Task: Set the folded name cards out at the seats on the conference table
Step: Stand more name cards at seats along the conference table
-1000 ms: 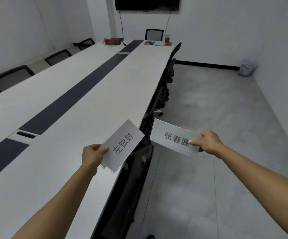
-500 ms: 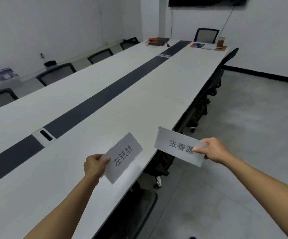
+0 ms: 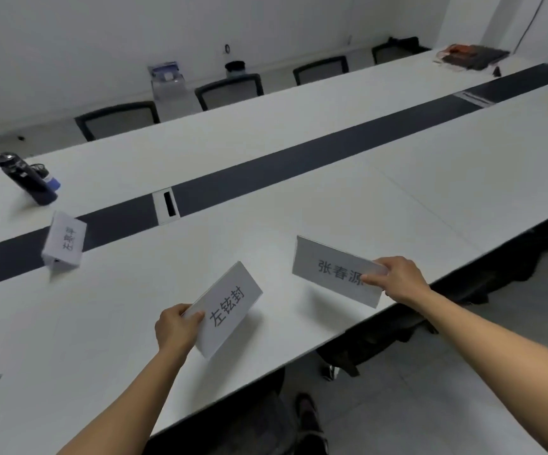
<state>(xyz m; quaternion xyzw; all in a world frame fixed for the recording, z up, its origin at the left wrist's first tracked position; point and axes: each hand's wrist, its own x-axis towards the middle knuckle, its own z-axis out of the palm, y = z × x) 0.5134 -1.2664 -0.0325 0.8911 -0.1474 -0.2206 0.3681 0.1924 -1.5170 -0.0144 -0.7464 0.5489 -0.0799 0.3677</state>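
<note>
Your 左铉封 card [image 3: 229,310] hangs over the near half of the table [image 3: 397,178], pinched at its near-left end by your left grip [image 3: 175,326]. Its long axis slants away to the right. Your 张春源 card [image 3: 335,272] is clamped at its right end in your right grip [image 3: 397,279], with its long axis roughly along the table's near edge and low enough to cast a shadow. Both are well apart from the standing card [image 3: 65,239] by the dark centre strip [image 3: 266,169]. Your right grip looks nearer the next seat, so that card probably goes down first.
</note>
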